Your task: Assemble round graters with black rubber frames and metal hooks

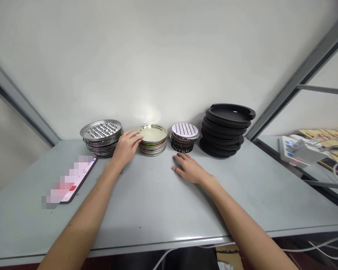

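My left hand (pixel 126 146) reaches to the left side of a stack of shallow round metal lids (pixel 152 134), pale gold on top. Its fingers are stretched out, with the tips at the rim; nothing is lifted. Left of it stands a stack of wide silver discs (pixel 101 131) with raised, grater-like slots. My right hand (pixel 190 168) rests on the table with its fingers apart, holding nothing. Just behind it is a stack of small round plates (pixel 185 130), the top one white and studded. A taller stack of black round trays (pixel 228 120) stands farther right.
A phone (pixel 73 180) with a partly blurred screen lies on the grey table (pixel 157 210) at left. Small metal bits (pixel 120 173) lie by my left wrist. Metal frame bars (pixel 298 82) rise at both sides. A white power strip (pixel 294 150) with cables is beyond the right edge.
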The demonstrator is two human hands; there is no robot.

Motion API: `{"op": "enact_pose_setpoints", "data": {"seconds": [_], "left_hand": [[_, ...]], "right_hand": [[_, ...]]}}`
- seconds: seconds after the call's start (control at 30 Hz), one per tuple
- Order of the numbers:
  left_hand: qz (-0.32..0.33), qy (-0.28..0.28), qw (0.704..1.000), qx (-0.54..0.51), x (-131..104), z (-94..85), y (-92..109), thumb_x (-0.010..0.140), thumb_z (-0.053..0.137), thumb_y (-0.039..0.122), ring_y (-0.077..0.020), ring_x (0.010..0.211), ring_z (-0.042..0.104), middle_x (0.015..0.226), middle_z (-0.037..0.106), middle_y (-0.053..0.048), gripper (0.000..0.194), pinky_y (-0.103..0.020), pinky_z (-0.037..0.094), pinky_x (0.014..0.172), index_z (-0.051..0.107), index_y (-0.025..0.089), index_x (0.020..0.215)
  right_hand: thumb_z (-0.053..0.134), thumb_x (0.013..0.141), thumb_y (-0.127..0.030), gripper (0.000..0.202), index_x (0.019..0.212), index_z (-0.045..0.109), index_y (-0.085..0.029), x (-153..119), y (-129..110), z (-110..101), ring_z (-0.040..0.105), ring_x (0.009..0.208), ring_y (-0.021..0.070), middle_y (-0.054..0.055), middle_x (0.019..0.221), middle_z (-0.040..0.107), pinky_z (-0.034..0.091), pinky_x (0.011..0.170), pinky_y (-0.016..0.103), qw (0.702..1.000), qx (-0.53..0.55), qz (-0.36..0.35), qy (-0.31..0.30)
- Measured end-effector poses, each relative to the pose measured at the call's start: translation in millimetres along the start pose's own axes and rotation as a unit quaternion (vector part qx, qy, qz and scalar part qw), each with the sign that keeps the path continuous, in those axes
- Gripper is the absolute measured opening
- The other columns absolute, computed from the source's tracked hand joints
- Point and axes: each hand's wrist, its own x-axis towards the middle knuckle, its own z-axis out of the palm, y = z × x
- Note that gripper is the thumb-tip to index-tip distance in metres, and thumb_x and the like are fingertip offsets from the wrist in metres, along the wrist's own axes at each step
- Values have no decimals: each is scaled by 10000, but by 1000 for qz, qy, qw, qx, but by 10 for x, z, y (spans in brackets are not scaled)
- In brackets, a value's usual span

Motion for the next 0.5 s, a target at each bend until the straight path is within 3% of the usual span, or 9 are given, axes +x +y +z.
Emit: {"op": "enact_pose_setpoints", "data": {"seconds": [0.2,0.33,0.5], "left_hand": [[57,53,996,34,-11,-12,54,921,520,214,-231,1060,576,1099,693,-67,197,-401,452,925,712,201,961],[39,89,994,49,-18,17,98,925,525,244,-226,1006,597,1073,702,-71,202,-388,461,901,707,191,995],[-10,84,996,36,-2,95,133,925,510,235,-238,1032,588,1125,683,-78,228,-407,461,911,712,199,1023]], "right_hand": [[441,922,-400,468,1298,487,-125,4,-7,-2,431,1254,302,189,1366,463,368,1021,427,1000,-2,3,-4],[433,924,-404,474,1306,478,-127,-2,-17,-11,425,1261,293,185,1371,457,363,1027,417,1000,-2,6,-9],[434,923,-403,471,1303,482,-128,-5,-31,-31,430,1254,292,182,1357,466,363,1025,412,1000,-1,10,-14]]}}
